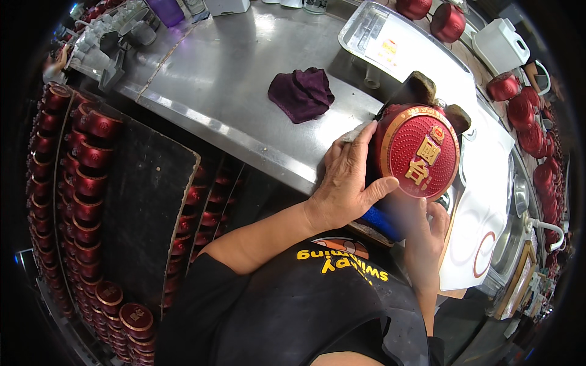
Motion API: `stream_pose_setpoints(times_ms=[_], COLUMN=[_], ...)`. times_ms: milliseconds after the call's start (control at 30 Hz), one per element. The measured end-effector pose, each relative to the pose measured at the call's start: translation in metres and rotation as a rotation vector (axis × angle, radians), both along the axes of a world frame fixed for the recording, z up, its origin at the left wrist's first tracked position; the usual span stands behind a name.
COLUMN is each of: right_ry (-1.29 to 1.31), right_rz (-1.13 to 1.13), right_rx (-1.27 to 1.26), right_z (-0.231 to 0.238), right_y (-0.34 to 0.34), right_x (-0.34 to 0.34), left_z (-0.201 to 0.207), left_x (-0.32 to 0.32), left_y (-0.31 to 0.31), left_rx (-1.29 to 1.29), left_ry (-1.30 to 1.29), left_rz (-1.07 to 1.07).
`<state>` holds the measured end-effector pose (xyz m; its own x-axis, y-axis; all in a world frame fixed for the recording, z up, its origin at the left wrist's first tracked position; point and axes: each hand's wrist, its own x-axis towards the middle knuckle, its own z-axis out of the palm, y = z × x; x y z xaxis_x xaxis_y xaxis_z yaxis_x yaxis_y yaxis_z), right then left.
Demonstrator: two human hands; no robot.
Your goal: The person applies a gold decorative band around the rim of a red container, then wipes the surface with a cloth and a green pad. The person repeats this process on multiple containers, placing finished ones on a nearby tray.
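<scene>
A round red bottle (408,154) with a gold rim and raised gold characters on its dotted face rests against dark padded supports (421,87). My left hand (343,177) grips its left side, with fingers along the edge and thumb on the lower rim. A bit of pale cloth (350,135) shows by those fingertips. Just below the bottle's lower edge, my right hand (429,227) has its fingers curled together, partly blurred; what they hold is hidden. Something blue (381,223) lies beneath the bottle, between my hands.
A crumpled purple cloth (301,95) lies on the steel table (229,73). Beyond the bottle stands a clear tray (364,33) with a printed sheet. Stacks of red containers (90,183) fill the left, beside a dark board (143,201). A white jug (500,44) stands far right.
</scene>
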<state>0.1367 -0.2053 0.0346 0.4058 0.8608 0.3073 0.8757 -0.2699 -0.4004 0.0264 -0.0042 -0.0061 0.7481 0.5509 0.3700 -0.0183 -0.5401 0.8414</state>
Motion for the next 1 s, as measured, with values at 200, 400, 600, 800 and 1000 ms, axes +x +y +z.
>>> stream_pose_setpoints(times_ms=[200, 400, 600, 800, 1000], right_ry=[-0.006, 0.014, 0.007, 0.000, -0.006], right_rz=[-0.006, 0.000, -0.004, -0.013, -0.012], right_rx=[-0.018, -0.026, -0.017, -0.024, -0.022], right_z=[0.0008, 0.0004, -0.0002, 0.0002, -0.0004], right_y=[-0.0003, -0.0003, -0.0004, -0.0002, -0.0006], right_x=[-0.0003, 0.0000, -0.0003, -0.0008, -0.0008], left_z=[-0.0031, -0.0055, -0.0053, -0.0063, -0.0083], left_x=[-0.0004, -0.0006, -0.0005, 0.0007, 0.0000], left_y=[0.0022, 0.0052, 0.0049, 0.0055, 0.0041], left_rx=[-0.007, -0.034, -0.029, -0.027, -0.012], left_ry=[-0.012, -0.033, -0.029, -0.051, -0.065], left_rz=[-0.014, -0.038, -0.024, -0.019, -0.017])
